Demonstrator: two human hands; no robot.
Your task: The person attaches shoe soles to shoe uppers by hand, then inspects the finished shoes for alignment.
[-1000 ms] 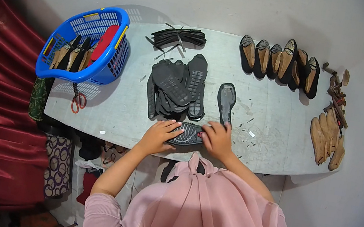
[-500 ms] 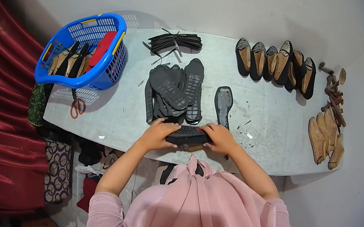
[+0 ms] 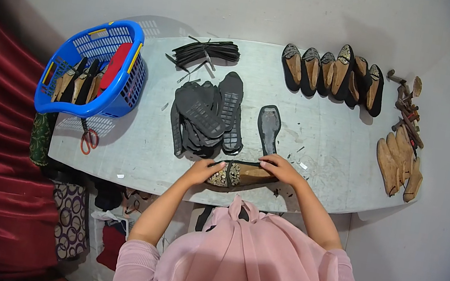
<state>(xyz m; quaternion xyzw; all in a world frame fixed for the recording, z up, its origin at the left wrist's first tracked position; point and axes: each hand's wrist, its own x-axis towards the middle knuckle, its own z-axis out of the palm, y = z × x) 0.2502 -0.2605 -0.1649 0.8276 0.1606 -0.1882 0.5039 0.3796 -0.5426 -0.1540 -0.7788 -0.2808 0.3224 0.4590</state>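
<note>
A black shoe (image 3: 225,177) with a gold-patterned toe lies sideways across the table's near edge, and a wooden last shows in its opening. My left hand (image 3: 200,172) is closed around the toe end. At the heel end, my right hand (image 3: 282,170) grips the shoe with the thumb on its near side hidden. Just beyond my hands is a pile of black shoe soles (image 3: 199,113). A single sole (image 3: 269,127), grey side up, lies beyond my right hand.
A blue basket (image 3: 127,85) with shoes and a red item stands left, near scissors (image 3: 89,141). Black strips (image 3: 207,53) lie in a bundle at the back. Several shoes on lasts (image 3: 340,73) line the back right. Wooden lasts (image 3: 391,162) and tools (image 3: 409,115) are at the right edge.
The shoe has been turned over between my hands: its ridged sole faced up before, and now its patterned toe and wooden last show. The view has shifted slightly.
</note>
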